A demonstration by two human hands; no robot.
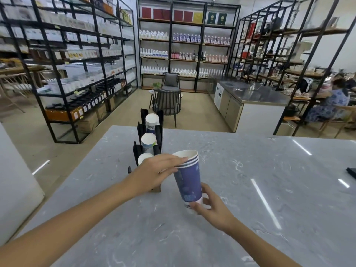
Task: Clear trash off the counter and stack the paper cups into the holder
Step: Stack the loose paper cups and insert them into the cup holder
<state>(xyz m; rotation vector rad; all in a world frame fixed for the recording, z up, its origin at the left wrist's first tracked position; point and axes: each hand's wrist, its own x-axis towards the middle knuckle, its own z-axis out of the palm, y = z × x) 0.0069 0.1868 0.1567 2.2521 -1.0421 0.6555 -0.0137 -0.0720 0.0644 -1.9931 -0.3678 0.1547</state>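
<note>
A stack of nested blue paper cups (pixel 188 177) stands tilted over the grey marble counter (pixel 250 189). My right hand (pixel 211 206) grips its white base from below. My left hand (pixel 154 173) lies on the stack's rim, fingertips touching the top cup's edge. Just behind my left hand stands a black stepped cup holder (pixel 149 135) at the counter's far left edge. Three of its slots show cups with white tops: a near one (pixel 144 158), a middle one (pixel 148 141) and a far one (pixel 152 121). My left hand hides the holder's front part.
A dark flat object (pixel 351 171) lies at the counter's right edge. Beyond the counter are black metal shelves with bottles (pixel 183 54), a grey chair (pixel 167 99), a steel-topped cabinet (pixel 250 97) and a seated person (pixel 331 101) at the far right.
</note>
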